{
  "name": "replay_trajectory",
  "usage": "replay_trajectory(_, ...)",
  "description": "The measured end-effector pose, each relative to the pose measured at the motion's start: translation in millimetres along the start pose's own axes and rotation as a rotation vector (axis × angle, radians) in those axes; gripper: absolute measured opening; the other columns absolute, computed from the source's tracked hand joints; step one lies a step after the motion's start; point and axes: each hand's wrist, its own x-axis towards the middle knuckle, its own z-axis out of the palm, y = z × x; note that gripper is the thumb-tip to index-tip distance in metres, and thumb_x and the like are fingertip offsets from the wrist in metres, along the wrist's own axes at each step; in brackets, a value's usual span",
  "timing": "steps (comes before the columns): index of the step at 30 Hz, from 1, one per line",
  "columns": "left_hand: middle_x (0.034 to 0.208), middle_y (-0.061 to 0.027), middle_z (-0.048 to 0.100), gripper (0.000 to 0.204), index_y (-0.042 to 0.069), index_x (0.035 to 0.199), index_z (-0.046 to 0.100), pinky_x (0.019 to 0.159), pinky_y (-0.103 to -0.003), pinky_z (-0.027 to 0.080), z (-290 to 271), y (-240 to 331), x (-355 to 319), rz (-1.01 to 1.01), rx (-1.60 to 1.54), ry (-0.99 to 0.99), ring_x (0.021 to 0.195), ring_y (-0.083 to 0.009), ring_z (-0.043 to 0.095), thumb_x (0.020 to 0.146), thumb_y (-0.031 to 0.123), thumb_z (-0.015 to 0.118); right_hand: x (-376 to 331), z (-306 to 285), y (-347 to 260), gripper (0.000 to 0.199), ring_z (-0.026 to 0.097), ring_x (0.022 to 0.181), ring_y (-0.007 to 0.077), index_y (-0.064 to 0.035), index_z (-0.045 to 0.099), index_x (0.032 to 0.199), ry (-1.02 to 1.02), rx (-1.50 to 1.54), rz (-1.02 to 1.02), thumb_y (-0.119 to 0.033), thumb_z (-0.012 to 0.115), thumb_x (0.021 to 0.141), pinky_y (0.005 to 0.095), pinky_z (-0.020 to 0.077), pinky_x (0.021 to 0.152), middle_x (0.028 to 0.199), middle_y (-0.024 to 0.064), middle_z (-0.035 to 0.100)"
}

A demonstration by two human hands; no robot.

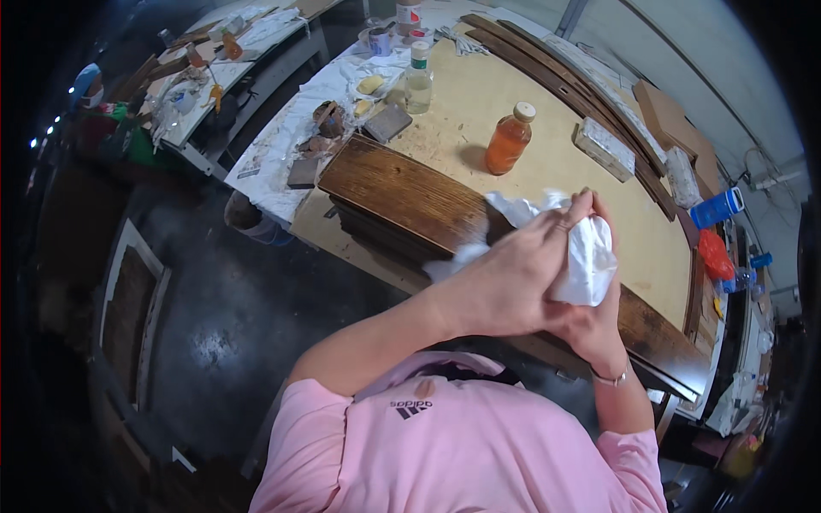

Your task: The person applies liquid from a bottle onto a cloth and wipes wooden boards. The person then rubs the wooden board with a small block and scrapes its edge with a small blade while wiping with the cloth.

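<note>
Both my hands are clasped together around a crumpled white cloth (590, 256) just above the near edge of the workbench. My left hand (513, 274) covers the cloth from the left, its fingers wrapped over the top. My right hand (594, 329) sits under it, a bracelet at the wrist. Loose white folds stick out to the upper left over a dark stained wooden board (402, 192), which lies on a stack of similar boards.
On the pale workbench top (547, 205) stand an orange bottle (509, 138), a clear bottle with a green cap (418, 79) and a small white block (604, 147). Long dark curved wooden strips (556, 77) lie along the far edge. Rags and jars crowd the far left corner.
</note>
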Motion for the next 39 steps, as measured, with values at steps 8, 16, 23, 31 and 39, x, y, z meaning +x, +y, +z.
replay_trajectory(8, 0.107, -0.0107, 0.076, 0.022, -0.002, 0.117, 0.073, 0.088, -0.028, 0.057, -211, -151, -135, -0.438, -0.028, 0.563, 0.098, -0.0127, 0.070, 0.096, -0.002, 0.067, 35, 29, -9, 0.036, 0.064, 0.106, 0.0285, -0.0009, 0.066, 0.109, 0.285, -0.612, 0.132, 0.008, 0.067, 0.074, 0.0348, 0.0501, 0.093, 0.112, 0.0120, 0.067)
replay_trajectory(16, 0.101, -0.0160, 0.076, 0.021, 0.004, 0.109, 0.076, 0.080, -0.036, 0.057, -218, -314, -166, -0.617, 0.378, 0.389, 0.091, -0.0274, 0.075, 0.089, 0.009, 0.071, 57, 91, 9, 0.063, 0.054, 0.120, 0.0398, -0.0111, 0.065, 0.126, -0.045, -1.125, 0.153, -0.044, 0.078, 0.074, 0.0515, 0.0442, 0.102, 0.127, 0.0146, 0.061)
replay_trajectory(23, 0.101, -0.0153, 0.073, 0.023, 0.005, 0.107, 0.074, 0.083, -0.044, 0.054, -183, -324, -126, -0.457, 0.401, 0.301, 0.094, -0.0357, 0.070, 0.087, 0.009, 0.065, 53, 86, 12, 0.067, 0.054, 0.117, 0.0407, -0.0096, 0.065, 0.128, -0.058, -1.195, 0.167, -0.053, 0.076, 0.077, 0.0514, 0.0446, 0.101, 0.127, 0.0149, 0.061)
replay_trajectory(31, 0.105, -0.0144, 0.070, 0.027, 0.006, 0.107, 0.074, 0.094, -0.042, 0.049, -178, -346, -117, -0.285, 0.528, 0.093, 0.100, -0.0375, 0.064, 0.082, 0.011, 0.066, 57, 93, 12, 0.067, 0.055, 0.117, 0.0399, -0.0081, 0.065, 0.126, -0.032, -1.183, 0.127, -0.052, 0.078, 0.076, 0.0508, 0.0451, 0.100, 0.126, 0.0147, 0.062)
replay_trajectory(39, 0.117, -0.0078, 0.065, 0.035, -0.007, 0.127, 0.065, 0.092, -0.028, 0.052, -231, -224, -114, -0.433, -0.321, 0.553, 0.107, -0.0136, 0.063, 0.092, -0.005, 0.068, 51, 85, 14, 0.073, 0.055, 0.118, 0.0412, -0.0052, 0.064, 0.129, -0.050, -1.174, 0.074, -0.057, 0.073, 0.078, 0.0519, 0.0443, 0.101, 0.128, 0.0175, 0.060)
